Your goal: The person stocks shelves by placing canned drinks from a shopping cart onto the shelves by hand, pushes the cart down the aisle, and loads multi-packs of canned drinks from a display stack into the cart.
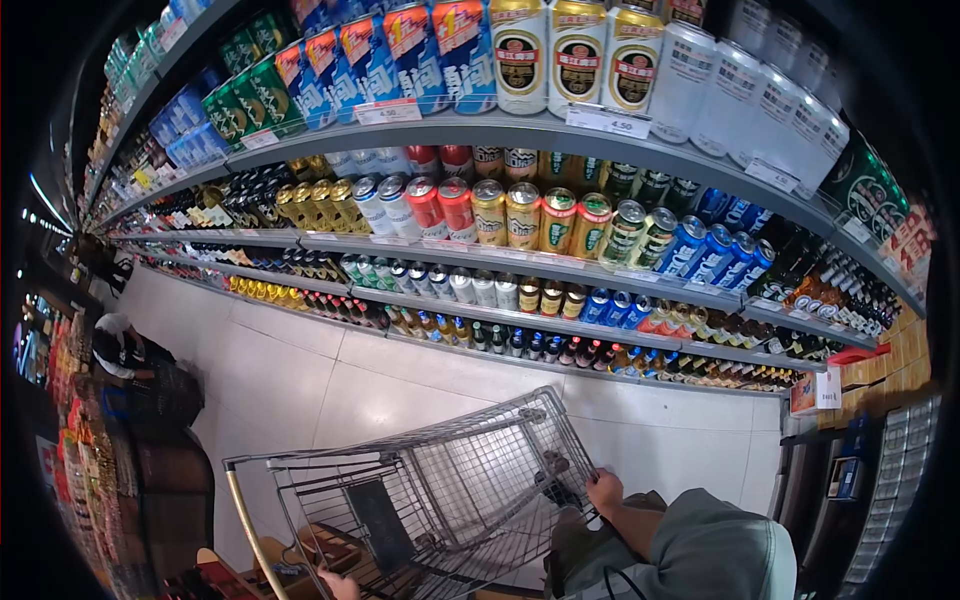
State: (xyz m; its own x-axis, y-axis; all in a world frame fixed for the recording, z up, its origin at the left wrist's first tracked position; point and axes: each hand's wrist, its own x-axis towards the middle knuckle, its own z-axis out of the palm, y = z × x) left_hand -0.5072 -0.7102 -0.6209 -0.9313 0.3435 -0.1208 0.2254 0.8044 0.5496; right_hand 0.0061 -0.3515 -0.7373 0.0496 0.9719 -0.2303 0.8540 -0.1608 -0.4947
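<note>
A metal wire shopping cart [470, 440] stands in front of me, slanting across the lower middle. It has a pale tube handle [250, 530] at the left and a dark panel [380, 525] near that end. The floor shows through its mesh. My right hand [605, 492] is closed round the rim at the cart's right end, below an olive sleeve [715, 535]. At the bottom edge, my left hand [341, 585] shows only in part. Its bent fingers lie against the cart's near side, and the rest is cut off.
Long shelves [520, 250] of beer cans and bottles run along the far side, with price tags [610, 122] on their edges. A person [125, 350] is at the left beside a dark basket [175, 393]. Stacked cartons [880, 370] stand at the right. Pale tiles [390, 365] cover the aisle.
</note>
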